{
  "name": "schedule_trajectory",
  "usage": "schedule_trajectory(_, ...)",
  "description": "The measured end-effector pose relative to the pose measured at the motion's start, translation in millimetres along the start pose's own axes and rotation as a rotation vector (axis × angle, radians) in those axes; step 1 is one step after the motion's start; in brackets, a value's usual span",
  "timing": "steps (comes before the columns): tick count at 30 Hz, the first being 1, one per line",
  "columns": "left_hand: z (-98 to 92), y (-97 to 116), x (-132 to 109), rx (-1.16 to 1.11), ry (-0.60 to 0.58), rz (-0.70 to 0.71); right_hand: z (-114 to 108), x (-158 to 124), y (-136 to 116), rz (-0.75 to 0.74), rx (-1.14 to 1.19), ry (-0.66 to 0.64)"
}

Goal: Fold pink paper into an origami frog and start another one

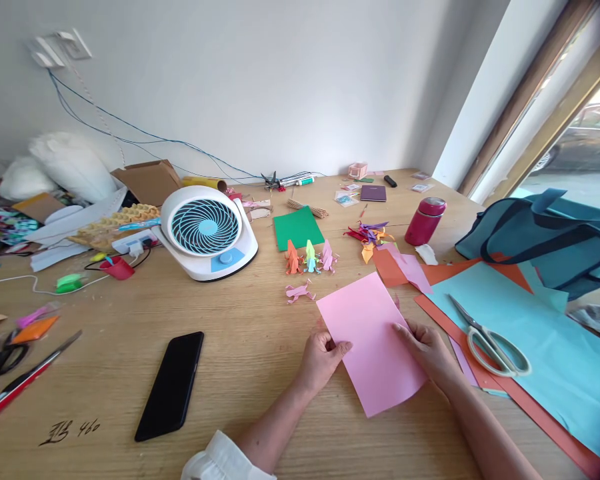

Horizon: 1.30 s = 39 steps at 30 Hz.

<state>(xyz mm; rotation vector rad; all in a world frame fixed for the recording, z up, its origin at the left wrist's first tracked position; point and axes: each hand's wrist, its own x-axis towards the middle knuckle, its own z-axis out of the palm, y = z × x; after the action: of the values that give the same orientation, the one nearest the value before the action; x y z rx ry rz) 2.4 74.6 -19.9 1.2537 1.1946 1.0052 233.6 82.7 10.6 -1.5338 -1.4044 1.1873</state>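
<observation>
A flat rectangle of pink paper [373, 347] is held up over the table, tilted, between my two hands. My left hand [325, 359] pinches its left edge, thumb on top and the other fingers underneath. On the opposite edge my right hand [424, 350] grips it the same way, its fingertips hidden behind the sheet. Just beyond the paper lies a pink folded paper figure [300, 291]. Behind that stand several small origami figures, among them an orange one [293, 257], a green and blue one [311, 256] and a pink one [327, 256].
White-handled scissors [495, 347] rest on large light-blue paper [555, 340] at the right. A black phone [171, 385] lies left of my arms, with a white fan [207, 233] behind it. Green paper [299, 227], a red bottle [425, 221] and a blue bag [540, 233] stand farther back.
</observation>
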Motion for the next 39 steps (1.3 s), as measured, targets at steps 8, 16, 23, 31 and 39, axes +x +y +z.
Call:
schedule_trajectory(8, 0.4, 1.0, 1.1, -0.031, 0.008, -0.044, -0.3, -0.1, -2.2, 0.033, -0.003, -0.008)
schedule_trajectory(16, -5.0, -4.3, 6.0, -0.095, 0.073, -0.03, -9.2, 3.6, 7.5, -0.024, 0.024, -0.091)
schedule_trajectory(23, -4.1, -3.5, 3.8, -0.07, 0.073, 0.009, -8.8, 2.4, 9.7, -0.073, -0.096, -0.083)
schedule_trajectory(31, -5.2, -11.0, 6.0, -0.027, 0.093, 0.036, -13.7, -0.4, 17.4, -0.135, -0.347, -0.029)
schedule_trajectory(39, -5.6, -13.1, 8.5, -0.099, 0.107, 0.048, -21.3, -2.3, 19.2, -0.13, -0.348, -0.066)
